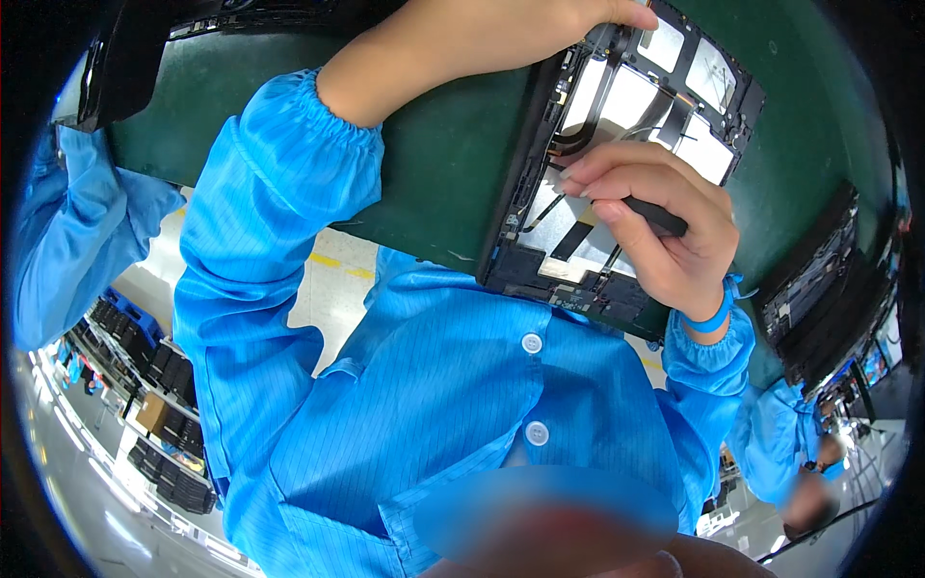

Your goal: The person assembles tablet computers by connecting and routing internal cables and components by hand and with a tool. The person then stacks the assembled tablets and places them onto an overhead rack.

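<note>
An opened laptop chassis (pixel 617 116) with a black frame, silver panels and thin cables lies on the green table at the upper right. My left hand (pixel 520 37) reaches across to its far edge, where a stretched finger rests on the frame; the upper picture edge cuts off part of this hand. Over the middle of the chassis, my right hand (pixel 665 217) is closed round a tool with a black handle (pixel 658 216). A thin dark line near the fingertips points toward the left side of the chassis; whether it is the tool's tip or a cable, I cannot tell.
The green table (pixel 434 183) spans the top of the view. Another dark opened chassis (pixel 814 279) sits at the right, and black equipment (pixel 125 67) at the upper left. Blue sleeves of other people (pixel 77 231) show at both sides. Shelves with black items (pixel 159 376) stand lower left.
</note>
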{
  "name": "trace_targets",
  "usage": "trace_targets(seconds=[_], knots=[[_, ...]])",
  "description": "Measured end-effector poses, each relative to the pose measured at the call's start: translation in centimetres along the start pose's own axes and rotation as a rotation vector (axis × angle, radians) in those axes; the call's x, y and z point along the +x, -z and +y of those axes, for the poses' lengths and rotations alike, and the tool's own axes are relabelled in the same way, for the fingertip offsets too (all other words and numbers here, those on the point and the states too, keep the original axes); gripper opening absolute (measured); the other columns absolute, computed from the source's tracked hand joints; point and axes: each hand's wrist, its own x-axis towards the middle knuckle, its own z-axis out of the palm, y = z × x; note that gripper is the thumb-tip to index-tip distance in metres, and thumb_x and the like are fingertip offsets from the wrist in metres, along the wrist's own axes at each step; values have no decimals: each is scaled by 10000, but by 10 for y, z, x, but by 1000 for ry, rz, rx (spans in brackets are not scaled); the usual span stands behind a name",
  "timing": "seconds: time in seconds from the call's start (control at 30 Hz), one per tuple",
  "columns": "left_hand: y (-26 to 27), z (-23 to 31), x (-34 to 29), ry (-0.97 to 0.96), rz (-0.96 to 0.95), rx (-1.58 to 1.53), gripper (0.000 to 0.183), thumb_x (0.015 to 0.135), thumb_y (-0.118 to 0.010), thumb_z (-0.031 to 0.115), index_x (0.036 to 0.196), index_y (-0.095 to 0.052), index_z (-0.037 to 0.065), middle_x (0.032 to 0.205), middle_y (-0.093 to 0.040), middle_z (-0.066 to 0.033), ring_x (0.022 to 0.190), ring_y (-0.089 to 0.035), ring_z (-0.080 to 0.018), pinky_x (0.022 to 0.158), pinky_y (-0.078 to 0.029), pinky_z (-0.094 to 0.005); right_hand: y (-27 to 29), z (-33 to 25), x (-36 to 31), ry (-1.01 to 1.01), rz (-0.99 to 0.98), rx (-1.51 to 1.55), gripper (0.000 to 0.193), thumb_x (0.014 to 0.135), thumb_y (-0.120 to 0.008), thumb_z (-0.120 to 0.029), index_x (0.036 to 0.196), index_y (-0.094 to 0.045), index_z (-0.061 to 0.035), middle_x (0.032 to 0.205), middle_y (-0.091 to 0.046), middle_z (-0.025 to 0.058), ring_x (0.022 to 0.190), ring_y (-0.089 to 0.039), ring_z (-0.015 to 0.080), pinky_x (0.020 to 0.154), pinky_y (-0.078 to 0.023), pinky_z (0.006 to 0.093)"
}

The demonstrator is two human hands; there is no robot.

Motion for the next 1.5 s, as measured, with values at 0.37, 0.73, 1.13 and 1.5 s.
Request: trace_targets(seconds=[0.37,0.73,1.13,1.5], knots=[[-3,16,6,16,-29,83,210,755,-771,-49,795,-566,-40,893,-543,-112,758,-547,-220,644,-451,-326,1,0,-2,-11,-19,-18,114,909,-668,54,1018,-699,36,1044,-720,193,953,-737,293,879,-596,405],[-6,3,2,-4,-4,95,207,726,-769,-68,765,-567,-47,896,-543,-129,778,-552,-253,670,-458,-349,-4,-1,-5,-37,95,-33,119,881,-727,16,999,-714,4,1025,-746,140,915,-736,258,823,-584,328],[-8,6,0,18,-13,91,228,726,-772,-68,752,-547,-41,887,-526,-128,770,-539,-248,659,-451,-348,-2,1,-9,-43,105,54,113,906,-714,6,1019,-713,7,1041,-739,148,930,-734,242,839,-582,324],[-7,5,2,-4,-16,117,229,722,-769,-65,750,-544,-34,881,-523,-133,770,-541,-259,658,-448,-354,-6,-3,-6,-70,142,20,121,895,-700,46,1012,-706,16,1025,-739,152,915,-736,240,827,-587,326]])
